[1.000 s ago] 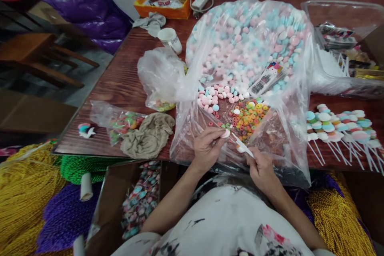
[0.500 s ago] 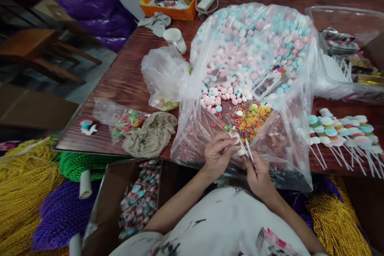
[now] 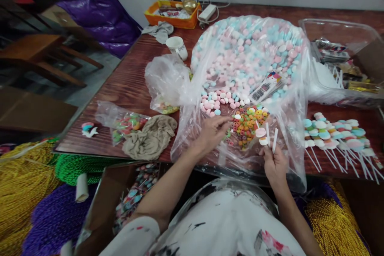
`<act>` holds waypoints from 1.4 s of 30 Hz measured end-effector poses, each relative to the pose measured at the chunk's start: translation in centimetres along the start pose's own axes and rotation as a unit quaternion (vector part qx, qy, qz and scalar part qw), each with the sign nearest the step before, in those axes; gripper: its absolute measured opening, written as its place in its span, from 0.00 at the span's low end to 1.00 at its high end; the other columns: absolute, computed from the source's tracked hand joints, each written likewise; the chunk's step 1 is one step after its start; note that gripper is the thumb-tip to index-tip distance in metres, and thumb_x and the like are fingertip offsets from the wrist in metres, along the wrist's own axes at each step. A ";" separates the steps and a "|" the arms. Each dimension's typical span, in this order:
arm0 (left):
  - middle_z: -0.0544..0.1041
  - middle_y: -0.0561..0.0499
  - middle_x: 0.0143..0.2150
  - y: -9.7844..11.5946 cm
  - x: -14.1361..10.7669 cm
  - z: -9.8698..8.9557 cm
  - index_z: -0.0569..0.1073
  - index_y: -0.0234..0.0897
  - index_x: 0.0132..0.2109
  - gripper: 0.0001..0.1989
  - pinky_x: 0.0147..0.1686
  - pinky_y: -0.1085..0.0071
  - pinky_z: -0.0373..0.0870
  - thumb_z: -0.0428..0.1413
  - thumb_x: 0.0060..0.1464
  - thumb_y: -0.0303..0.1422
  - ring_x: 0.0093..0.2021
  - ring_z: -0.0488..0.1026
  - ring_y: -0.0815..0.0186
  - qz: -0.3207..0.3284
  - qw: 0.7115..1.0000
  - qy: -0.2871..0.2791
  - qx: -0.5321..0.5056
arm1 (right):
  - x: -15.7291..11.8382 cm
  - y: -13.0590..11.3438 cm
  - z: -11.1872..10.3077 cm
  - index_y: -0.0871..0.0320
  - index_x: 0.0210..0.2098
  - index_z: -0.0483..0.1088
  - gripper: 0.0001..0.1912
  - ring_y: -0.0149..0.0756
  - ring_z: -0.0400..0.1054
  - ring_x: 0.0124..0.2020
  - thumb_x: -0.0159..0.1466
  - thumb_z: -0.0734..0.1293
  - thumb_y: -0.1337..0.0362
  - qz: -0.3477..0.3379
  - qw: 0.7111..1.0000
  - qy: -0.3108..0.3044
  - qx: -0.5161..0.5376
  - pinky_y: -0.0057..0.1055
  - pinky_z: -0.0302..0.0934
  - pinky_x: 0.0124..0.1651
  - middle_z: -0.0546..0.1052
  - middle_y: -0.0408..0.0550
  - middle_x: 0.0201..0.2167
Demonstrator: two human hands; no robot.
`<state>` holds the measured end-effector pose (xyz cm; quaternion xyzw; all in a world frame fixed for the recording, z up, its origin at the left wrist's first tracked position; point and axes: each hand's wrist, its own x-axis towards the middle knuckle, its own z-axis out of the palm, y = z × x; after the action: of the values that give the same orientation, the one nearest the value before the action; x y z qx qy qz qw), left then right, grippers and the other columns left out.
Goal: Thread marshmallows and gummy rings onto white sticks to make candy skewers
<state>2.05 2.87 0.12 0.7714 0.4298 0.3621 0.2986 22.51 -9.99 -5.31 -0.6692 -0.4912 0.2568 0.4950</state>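
Note:
My right hand grips several white lollipop sticks. One carries a pink and a white marshmallow; the others look bare. My left hand hovers at the left edge of a pile of coloured ring-shaped pieces, its thumb and fingers apart and nothing visible in them. Behind the rings, pink, white and blue marshmallows spill from a large clear plastic bag. A stack of printed cards rests on the bag.
Finished marshmallow sticks lie at the right, below a clear plastic bin. To the left are a beige cloth, a small bag of rings and a mug. An open carton stands below the table edge.
My hands have parted: the left moved up and left to the rings, while the right shifted right with the sticks. The view tilted slightly upward.

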 end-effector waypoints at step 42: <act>0.72 0.38 0.49 -0.6 -0.6 1.6 0.73 0.27 0.47 0.14 0.49 0.58 0.67 0.53 0.52 0.20 0.48 0.65 0.54 0.154 0.893 -0.261 0.333 | -0.4 1.2 -0.2 0.56 0.39 0.70 0.07 0.32 0.65 0.23 0.68 0.60 0.65 -0.084 0.992 -0.051 -0.076 0.29 0.58 0.30 0.70 0.39 0.23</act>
<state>2.88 2.40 -1.45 0.9490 0.3075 0.0248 0.0657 22.98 -10.48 -6.35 -0.6470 -0.5885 0.2099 0.4370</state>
